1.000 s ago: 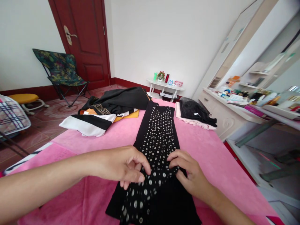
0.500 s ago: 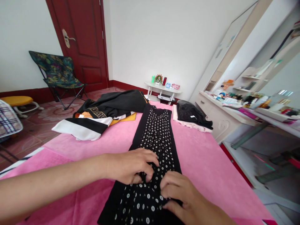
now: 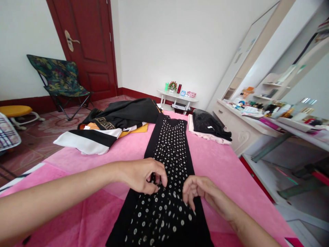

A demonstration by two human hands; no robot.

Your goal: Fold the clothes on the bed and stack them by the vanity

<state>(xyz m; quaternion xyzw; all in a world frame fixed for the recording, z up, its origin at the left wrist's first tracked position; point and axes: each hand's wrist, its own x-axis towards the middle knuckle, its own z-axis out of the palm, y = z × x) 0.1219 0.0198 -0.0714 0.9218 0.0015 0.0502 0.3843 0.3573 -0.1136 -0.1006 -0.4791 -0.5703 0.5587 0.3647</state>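
Note:
A long black dress (image 3: 171, 144) with a white-dotted middle panel lies lengthwise on the pink bedspread (image 3: 216, 164), its neckline at the far end. Over the left part of the panel, my left hand (image 3: 144, 175) has its fingers curved, the thumb and forefinger tips slightly apart and close to the cloth. My right hand (image 3: 199, 190) is at the dress's right side, fingers bent down and pinching the dotted cloth, which bunches into a slanting fold between the hands. The right thumb is mostly hidden.
Black, white and yellow clothes (image 3: 120, 116) lie piled at the bed's far left. Folded black and pink garments (image 3: 209, 125) rest at the far right. A cluttered dressing table (image 3: 257, 120) stands on the right, a camp chair (image 3: 60, 79) on the left.
My right hand has moved up and slightly right, drawing the cloth into a fold. My left hand has shifted slightly left and up, its fingertips pulled back.

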